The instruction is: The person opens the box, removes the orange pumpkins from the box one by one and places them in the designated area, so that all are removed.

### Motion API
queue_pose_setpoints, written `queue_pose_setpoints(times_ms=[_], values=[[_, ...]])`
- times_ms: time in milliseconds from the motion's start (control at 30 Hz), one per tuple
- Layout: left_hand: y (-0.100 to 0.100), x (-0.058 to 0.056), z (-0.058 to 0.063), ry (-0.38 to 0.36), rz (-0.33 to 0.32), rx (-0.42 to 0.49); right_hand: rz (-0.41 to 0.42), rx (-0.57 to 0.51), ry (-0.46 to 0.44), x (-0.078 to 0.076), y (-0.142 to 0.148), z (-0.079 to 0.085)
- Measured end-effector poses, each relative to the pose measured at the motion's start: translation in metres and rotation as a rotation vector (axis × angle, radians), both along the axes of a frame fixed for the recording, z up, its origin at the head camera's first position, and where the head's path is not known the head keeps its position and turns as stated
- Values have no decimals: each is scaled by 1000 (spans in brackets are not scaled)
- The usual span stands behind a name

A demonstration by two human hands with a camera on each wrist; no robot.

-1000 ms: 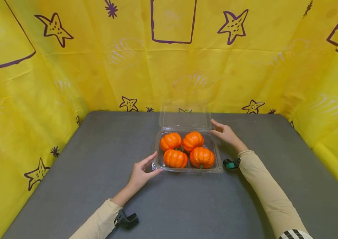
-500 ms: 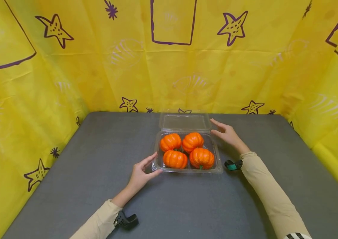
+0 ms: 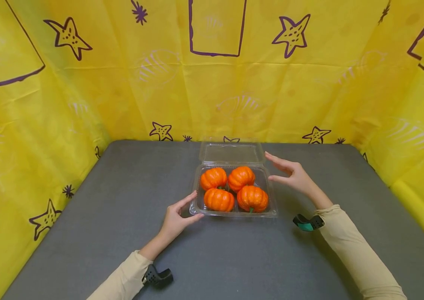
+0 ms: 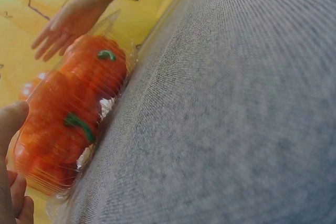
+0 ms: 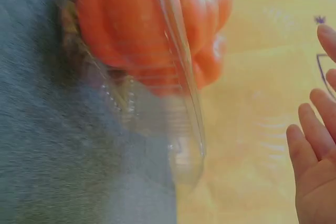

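Observation:
A clear plastic clamshell container (image 3: 273, 212) stands on the table with its lid (image 3: 232, 152) folded back. Several small orange pumpkins (image 3: 252, 198) with green stems lie inside it. At the container's front left corner my left hand (image 3: 174, 218) holds the edge between thumb and fingers; in the left wrist view its thumb (image 4: 11, 121) lies against the plastic wall. My right hand (image 3: 294, 177), fingers extended and thumb spread, is just right of the container near the lid hinge. In the right wrist view that hand (image 5: 320, 156) is apart from the plastic and holds nothing.
A dark grey tabletop (image 3: 121, 183) extends around the container. Yellow cloth (image 3: 212, 96) printed with starfish and other drawings hangs behind and along both sides. Each wrist wears a dark camera band (image 3: 308, 223). The opened lid reaches near the table's back edge.
The lid has tipped slightly further back. My right hand has drawn away from the lid hinge, rightward and a little toward me. The left hand and the pumpkins have stayed put.

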State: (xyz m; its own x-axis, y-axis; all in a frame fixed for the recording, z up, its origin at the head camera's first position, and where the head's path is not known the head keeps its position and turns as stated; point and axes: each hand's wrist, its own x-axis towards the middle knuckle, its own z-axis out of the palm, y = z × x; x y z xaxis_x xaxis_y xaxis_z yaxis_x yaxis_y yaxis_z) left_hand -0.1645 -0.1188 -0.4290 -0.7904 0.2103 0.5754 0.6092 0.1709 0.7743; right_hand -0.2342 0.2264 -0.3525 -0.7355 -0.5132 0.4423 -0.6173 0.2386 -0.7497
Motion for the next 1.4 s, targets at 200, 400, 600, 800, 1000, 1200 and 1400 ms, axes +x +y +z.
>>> queue_pose_setpoints(times_ms=[200, 400, 600, 800, 1000, 1200, 1400], values=[[0, -1, -1, 8, 8, -2, 67, -24, 82, 16, 0, -9], [1, -1, -2, 7, 11, 6, 138, 13, 59, 28, -4, -22], [1, 0, -1, 2, 21, 3, 181, 10, 22, 30, -9, -31], [1, -1, -2, 13, 18, 5, 181, 11, 20, 30, -12, -34], [1, -1, -3, 14, 19, 9, 153, 104, 98, 32, -15, -31], [1, -1, -3, 9, 8, 8, 157, 167, 143, 34, -16, -25], [1, -1, -3, 11, 17, 11, 180, 233, 191, 37, -18, -21]])
